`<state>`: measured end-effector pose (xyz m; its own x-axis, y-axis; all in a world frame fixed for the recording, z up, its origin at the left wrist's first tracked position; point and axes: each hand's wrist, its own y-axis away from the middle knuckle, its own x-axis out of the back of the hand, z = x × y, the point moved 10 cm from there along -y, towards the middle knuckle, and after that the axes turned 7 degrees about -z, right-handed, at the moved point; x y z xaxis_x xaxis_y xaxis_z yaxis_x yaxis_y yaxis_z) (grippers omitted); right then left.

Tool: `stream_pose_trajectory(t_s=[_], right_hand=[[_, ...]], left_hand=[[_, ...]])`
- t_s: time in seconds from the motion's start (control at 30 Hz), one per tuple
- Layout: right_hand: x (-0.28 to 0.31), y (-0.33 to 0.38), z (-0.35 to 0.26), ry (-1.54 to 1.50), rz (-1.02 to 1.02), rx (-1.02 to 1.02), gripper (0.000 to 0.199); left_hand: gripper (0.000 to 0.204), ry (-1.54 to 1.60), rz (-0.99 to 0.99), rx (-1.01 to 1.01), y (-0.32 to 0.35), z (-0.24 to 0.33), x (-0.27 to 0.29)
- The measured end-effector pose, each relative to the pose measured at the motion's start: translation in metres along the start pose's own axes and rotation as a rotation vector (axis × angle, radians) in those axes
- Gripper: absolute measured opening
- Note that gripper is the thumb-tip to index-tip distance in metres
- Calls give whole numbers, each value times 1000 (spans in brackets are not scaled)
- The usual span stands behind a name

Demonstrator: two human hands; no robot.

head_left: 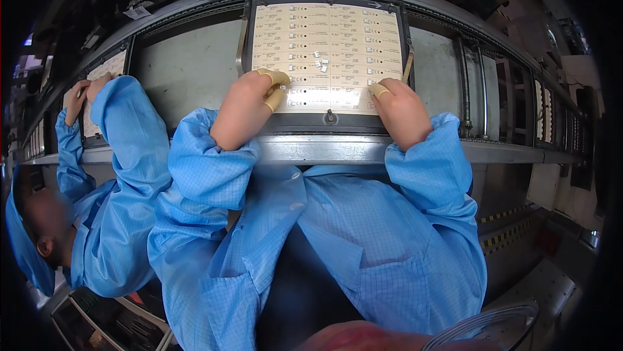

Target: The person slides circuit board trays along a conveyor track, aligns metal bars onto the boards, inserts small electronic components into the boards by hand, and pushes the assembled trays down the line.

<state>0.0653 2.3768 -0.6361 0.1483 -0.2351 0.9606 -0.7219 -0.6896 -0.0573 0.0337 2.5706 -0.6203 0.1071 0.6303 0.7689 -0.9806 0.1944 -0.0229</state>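
A cream panel of flat circuit strips (328,52) lies in a dark carrier frame (324,122) on the conveyor line in front of me. Several small white pieces (320,61) sit loose near the panel's middle. My left hand (250,108) rests on the panel's lower left, its yellow-capped fingertips pinched together on the surface; whether it grips anything I cannot tell. My right hand (399,108) presses flat on the lower right with a yellow-capped finger touching the panel. Both arms wear blue cleanroom sleeves.
A co-worker in a blue smock (113,189) stands at my left, hands (81,95) on another panel further along the line. Grey metal plates (188,65) flank my carrier. A steel rail (324,150) runs along the front edge. More carriers (542,111) sit at the right.
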Motion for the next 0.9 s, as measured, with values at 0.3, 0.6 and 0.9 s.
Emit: stream_pose_trajectory(t_s=[0.3, 0.6, 0.9], right_hand=[[0, -3, -20, 100, -55, 48, 21], [21, -41, -43, -135, 63, 50, 26], [-18, -67, -41, -92, 67, 83, 24]], left_hand=[[20, 17, -2, -15, 2, -10, -7], [12, -147, 41, -166, 3, -5, -13], [12, -173, 10, -274, -2, 10, -15]])
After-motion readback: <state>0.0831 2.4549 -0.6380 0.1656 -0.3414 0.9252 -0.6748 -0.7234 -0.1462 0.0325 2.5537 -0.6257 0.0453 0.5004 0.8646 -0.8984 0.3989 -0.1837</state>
